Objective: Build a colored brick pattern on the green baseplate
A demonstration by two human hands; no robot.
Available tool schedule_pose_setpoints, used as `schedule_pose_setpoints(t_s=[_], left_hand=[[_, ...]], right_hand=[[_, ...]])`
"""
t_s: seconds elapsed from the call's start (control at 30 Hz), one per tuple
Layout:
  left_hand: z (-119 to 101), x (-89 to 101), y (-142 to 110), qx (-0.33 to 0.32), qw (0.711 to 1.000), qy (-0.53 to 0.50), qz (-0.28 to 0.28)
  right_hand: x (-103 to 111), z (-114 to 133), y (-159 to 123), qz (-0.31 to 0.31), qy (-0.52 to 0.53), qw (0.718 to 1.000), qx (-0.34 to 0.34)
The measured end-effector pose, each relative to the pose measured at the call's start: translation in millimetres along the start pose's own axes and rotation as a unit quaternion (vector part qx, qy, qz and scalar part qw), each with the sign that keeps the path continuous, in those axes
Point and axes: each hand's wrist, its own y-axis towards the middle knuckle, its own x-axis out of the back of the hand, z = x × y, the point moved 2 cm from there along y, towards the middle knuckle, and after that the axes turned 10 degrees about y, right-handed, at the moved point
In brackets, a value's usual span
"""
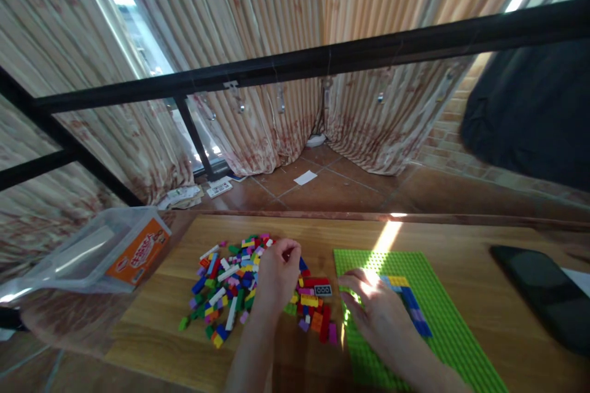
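My left hand [278, 273] is above the right side of a pile of loose toy bricks [237, 270]. Its thumb and forefinger curl into a pinch; whatever may be between them is too small to make out. Over the left part of a green baseplate [456, 325] rests my right hand [378, 310], fingers apart and pointing left, holding nothing I can see. Beyond its knuckles, a row of yellow and blue bricks [415, 310] is fixed on the plate, partly hidden by the hand. A dark grey brick with light studs [322, 290] lies just left of the right fingertips.
A clear plastic box [92, 252] with an orange label stands left of the wooden table [152, 331]. At the table's right lies a dark, flat, glossy object [539, 295]. A black metal rail [299, 64] crosses in front of the curtains [258, 6].
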Motion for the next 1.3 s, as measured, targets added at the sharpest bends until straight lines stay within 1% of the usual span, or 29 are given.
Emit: schedule_pose_setpoints(t_s=[0.13, 0.23, 0.3, 0.4, 0.53, 0.63, 0.7, 0.83, 0.9, 0.97, 1.03, 1.13, 1.23, 1.3], left_hand=[[0.1, 3.1, -5.7, -0.02, 0.997, 0.079, 0.015], [-0.6, 4.2, -9.6, -0.029, 0.993, 0.109, 0.034], [-1.1, 5.1, -11.1, -0.03, 0.992, 0.117, 0.045], [-1.8, 6.8, -11.6, -0.034, 0.99, 0.125, 0.052], [-1.1, 6.9, -11.9, -0.033, 0.99, 0.128, 0.052], [0.4, 4.7, -12.2, -0.033, 0.99, 0.128, 0.053], [0.5, 3.3, -12.4, -0.035, 0.991, 0.118, 0.056], [-6.9, 2.0, -14.4, -0.051, 0.994, 0.062, 0.068], [-14.9, 0.1, -17.0, -0.069, 0.993, 0.021, 0.091], [-23.6, -4.2, -20.6, -0.09, 0.988, -0.025, 0.123], [-30.6, -10.7, -24.1, -0.099, 0.982, -0.065, 0.151], [-37.1, -23.2, -28.5, -0.09, 0.974, -0.108, 0.178], [-43.4, -37.3, -32.4, -0.077, 0.968, -0.133, 0.198], [-49.5, -46.5, -35.5, -0.074, 0.966, -0.135, 0.206]], right_hand=[[-15.2, -2.6, 6.8, -0.024, -0.005, 0.998, 0.059], [-21.9, -2.4, 11.0, -0.014, -0.008, 0.996, 0.086], [-23.6, -0.4, 13.5, 0.008, -0.006, 0.997, 0.083], [-24.5, 4.1, 16.2, 0.031, 0.008, 0.998, 0.054], [-27.9, 6.8, 17.1, 0.031, 0.022, 0.999, 0.024], [-30.9, 5.0, 16.1, 0.026, 0.022, 0.999, 0.021], [-29.4, 3.5, 15.6, 0.006, 0.024, 0.999, 0.026], [-15.5, 0.6, 15.1, -0.038, 0.026, 0.999, 0.015], [-5.0, -0.8, 13.9, -0.053, 0.027, 0.998, -0.002], [5.6, -2.2, 11.0, -0.055, 0.036, 0.998, -0.019], [15.9, -3.3, 6.6, -0.048, 0.049, 0.997, -0.039], [32.0, -5.3, -0.6, -0.036, 0.086, 0.992, -0.081], [47.7, -10.0, -6.8, 0.012, 0.144, 0.982, -0.119], [57.3, -15.6, -10.7, 0.041, 0.154, 0.979, -0.124]])
